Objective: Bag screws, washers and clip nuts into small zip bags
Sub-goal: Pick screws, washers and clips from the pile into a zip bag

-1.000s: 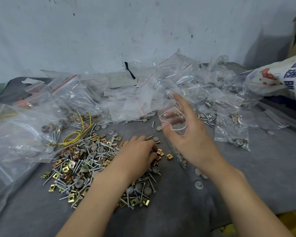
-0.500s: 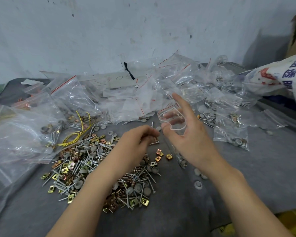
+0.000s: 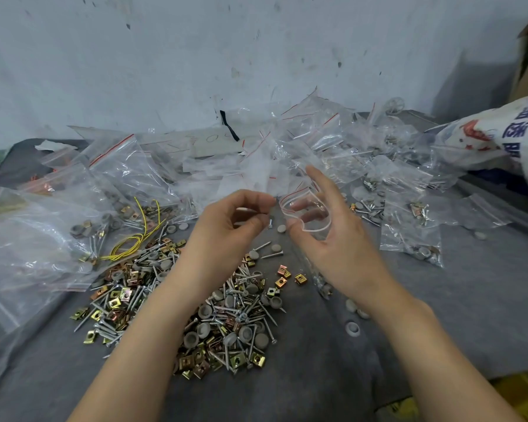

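Blue characters on white sack (image 3: 497,138) — cut off, illegible, faint pen marks on card (image 3: 208,144), unreadable

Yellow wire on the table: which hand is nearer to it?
Left. The left hand is right of the yellow wire; the right hand, holding a small bag, is farther right.

Both bare arms reach forward, side by side. The left hand (image 3: 226,229) has curled fingers, and its thumb and fingertips pinch a screw (image 3: 270,222). The right hand (image 3: 336,242) is close beside it, gripping a bag (image 3: 305,216), with its pointer finger straight.
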Tool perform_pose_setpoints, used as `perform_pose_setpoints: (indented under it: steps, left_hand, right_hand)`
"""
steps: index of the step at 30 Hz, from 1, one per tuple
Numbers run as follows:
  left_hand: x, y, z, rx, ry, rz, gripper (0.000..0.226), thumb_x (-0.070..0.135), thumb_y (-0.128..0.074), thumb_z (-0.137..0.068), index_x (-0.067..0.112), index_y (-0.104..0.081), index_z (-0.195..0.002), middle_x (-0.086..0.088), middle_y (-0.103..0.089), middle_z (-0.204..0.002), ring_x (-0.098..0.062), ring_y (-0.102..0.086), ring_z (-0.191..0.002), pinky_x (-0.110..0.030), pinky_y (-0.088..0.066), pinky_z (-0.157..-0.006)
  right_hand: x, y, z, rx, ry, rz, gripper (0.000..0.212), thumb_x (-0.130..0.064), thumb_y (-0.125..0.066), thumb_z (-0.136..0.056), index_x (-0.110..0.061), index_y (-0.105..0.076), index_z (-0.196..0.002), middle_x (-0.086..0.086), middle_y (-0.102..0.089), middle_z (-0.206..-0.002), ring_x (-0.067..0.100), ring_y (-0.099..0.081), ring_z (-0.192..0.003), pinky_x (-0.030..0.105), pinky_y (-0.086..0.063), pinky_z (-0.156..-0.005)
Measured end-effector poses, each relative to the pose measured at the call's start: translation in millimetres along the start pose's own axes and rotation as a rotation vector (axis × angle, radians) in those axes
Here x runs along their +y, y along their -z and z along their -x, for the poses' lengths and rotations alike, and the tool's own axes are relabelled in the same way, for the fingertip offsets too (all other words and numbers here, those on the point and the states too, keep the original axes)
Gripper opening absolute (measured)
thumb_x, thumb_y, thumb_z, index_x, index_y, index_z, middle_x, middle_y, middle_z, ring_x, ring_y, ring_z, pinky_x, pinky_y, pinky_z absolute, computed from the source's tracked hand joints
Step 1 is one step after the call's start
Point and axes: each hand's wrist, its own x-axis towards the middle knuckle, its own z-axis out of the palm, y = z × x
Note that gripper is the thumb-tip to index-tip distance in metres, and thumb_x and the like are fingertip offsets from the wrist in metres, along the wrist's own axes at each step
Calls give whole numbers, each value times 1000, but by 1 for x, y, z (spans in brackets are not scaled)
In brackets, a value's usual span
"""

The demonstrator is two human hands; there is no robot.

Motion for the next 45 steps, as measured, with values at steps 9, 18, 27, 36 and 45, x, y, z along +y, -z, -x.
perform_pose_setpoints:
  steps: [9, 18, 27, 36, 45]
  left_hand:
    - [18, -1, 1, 39, -125, 46, 32, 0, -63, -92, 31, -67, -98, 11, -68, -92, -2, -65, -89, -18, -52, -83]
    - [34, -22, 4, -7, -226, -72, 31, 7, -62, -94, 35, -66, -105, 16, -71, -102, -5, -68, -96, -29, -55, -86]
    - [26, -4, -1, 85, -133, -126, 23, 18, -58, -98, 38, -61, -110, 14, -70, -98, 2, -64, -90, -12, -49, -77]
    - [-14, -9, 15, -462, 121, -884, 22, 37, -54, -99, 29, -66, -115, 8, -67, -114, -12, -61, -106, -31, -47, -96]
    - [-31, -32, 23, -317, 11, -1096, 26, 50, -51, -95, 32, -62, -110, 4, -54, -113, -21, -46, -113, -37, -33, -95]
  right_hand:
    - [2, -3, -1, -3, 25, 0, 72, -50, -61, -86, -55, -26, -148, -21, -63, -114, 4, -61, -111, 43, -56, -92]
    - [1, -3, 1, -25, 19, 22, 75, -42, -68, -88, -56, -25, -148, -24, -56, -128, 1, -59, -116, 39, -53, -97]
    - [0, -2, 0, -24, 6, -4, 72, -52, -62, -86, -57, -25, -148, -25, -63, -111, 4, -61, -111, 46, -54, -95]
    - [0, -1, 0, 3, 12, 7, 72, -52, -59, -83, -57, -25, -146, -22, -64, -110, 2, -60, -108, 40, -53, -95]
    - [0, -1, 1, -1, 10, -6, 72, -50, -60, -84, -57, -26, -148, -22, -64, -111, 2, -59, -111, 40, -51, -99]
